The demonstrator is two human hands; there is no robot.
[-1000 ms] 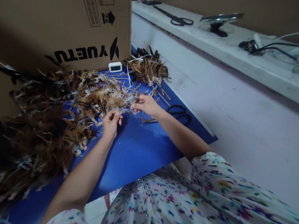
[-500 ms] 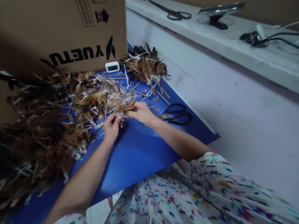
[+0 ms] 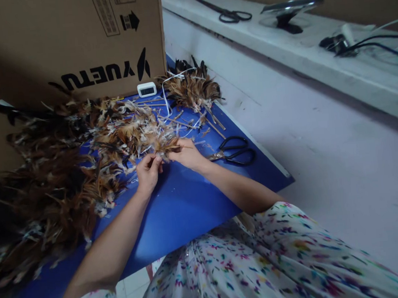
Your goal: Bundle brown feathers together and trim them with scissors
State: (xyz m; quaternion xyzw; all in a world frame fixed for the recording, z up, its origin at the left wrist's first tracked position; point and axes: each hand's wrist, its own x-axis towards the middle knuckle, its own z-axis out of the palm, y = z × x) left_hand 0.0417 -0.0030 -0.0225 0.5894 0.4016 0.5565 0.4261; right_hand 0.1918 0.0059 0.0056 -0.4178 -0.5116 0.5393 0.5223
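Both my hands meet over the near edge of a heap of brown and white feathers. Between them is a small tuft of brown feathers point(image 3: 166, 148) with a pale, fluffy base. My left hand point(image 3: 148, 171) is closed, thumb against fingers, pinching the tuft's base. From the other side, my right hand point(image 3: 187, 153) closes its fingers on the same tuft. The loose feathers point(image 3: 125, 132) lie just beyond my hands on the blue table point(image 3: 179, 205). Close to my right wrist rest black-handled scissors point(image 3: 237, 151), their blades partly hidden behind the wrist.
A big cardboard box point(image 3: 83, 38) stands behind the feathers, with a small white digital clock point(image 3: 146, 89) before it. Bundled feathers on sticks point(image 3: 194, 87) lie at the back right. Darker feathers point(image 3: 51, 193) cover the left. A ledge point(image 3: 280, 46) holds more scissors point(image 3: 231, 15) and cables.
The feather tuft now stands up more clearly between my hands, and my right hand has closed in slightly toward my left. The whole view has shifted slightly.
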